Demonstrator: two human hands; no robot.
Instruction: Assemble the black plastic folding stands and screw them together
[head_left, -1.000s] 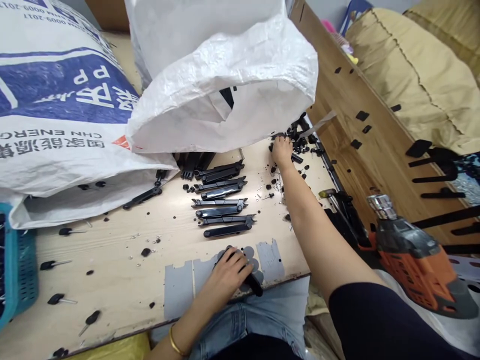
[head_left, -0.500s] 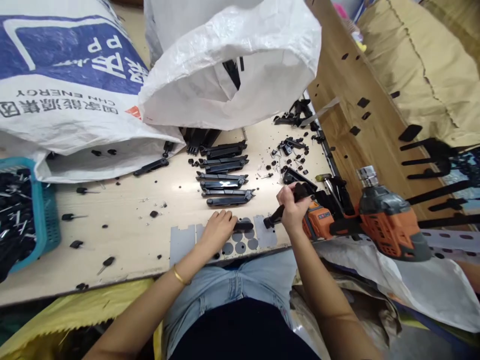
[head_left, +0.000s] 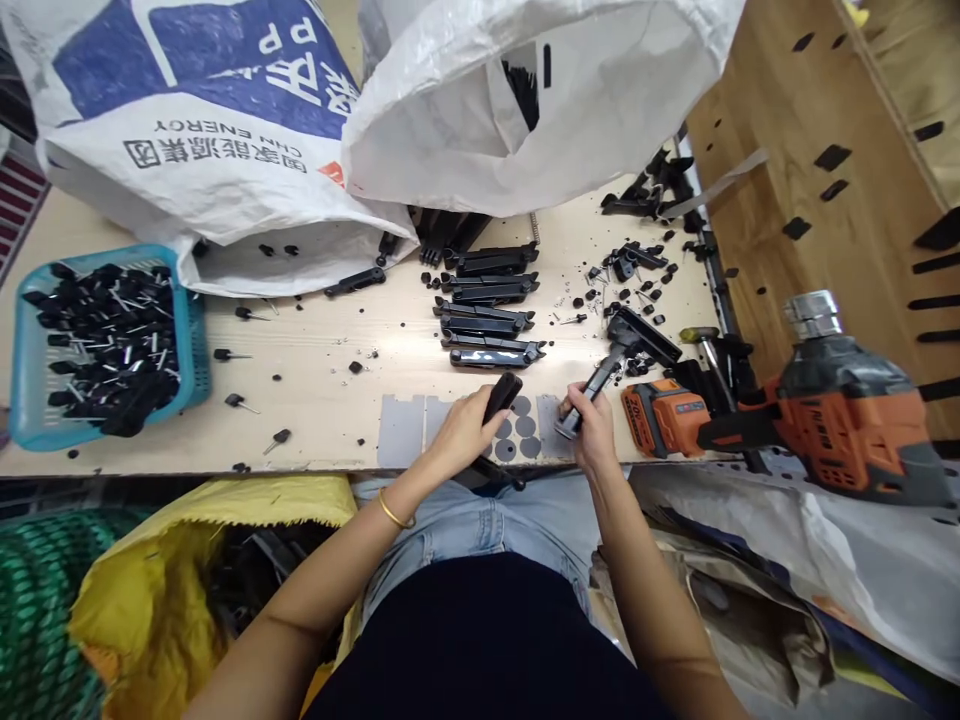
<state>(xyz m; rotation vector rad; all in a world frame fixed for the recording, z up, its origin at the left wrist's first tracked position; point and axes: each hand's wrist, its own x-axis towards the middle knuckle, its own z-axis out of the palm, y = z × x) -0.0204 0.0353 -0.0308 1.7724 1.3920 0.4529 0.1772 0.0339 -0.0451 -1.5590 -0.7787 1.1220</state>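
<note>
My left hand (head_left: 466, 432), a gold bangle on its wrist, is closed around a long black plastic part (head_left: 504, 394) that sticks up tilted from the fingers. Below that hand, another black piece (head_left: 484, 474) shows at the table edge, partly hidden. In my right hand (head_left: 594, 428) is a black T-shaped plastic part (head_left: 606, 366), gripped by its stem, with the wide head pointing away from me. Grey flat sheets (head_left: 402, 430) and dark grey discs (head_left: 528, 424) lie under and between the hands. Ahead of them, long black assemblies (head_left: 491, 322) rest in a stacked row.
An orange cordless impact wrench (head_left: 832, 420) lies at the right, beside a hammer (head_left: 709, 350). Small black parts and screws (head_left: 634, 270) are scattered behind. White woven sacks (head_left: 255, 190) stand at the back. At left, a blue basket (head_left: 196, 340) holds many black-headed screws.
My left hand has raised the long black part off the sheets. The T-shaped part in my right hand has turned, its head now forward. The camera view has shifted.
</note>
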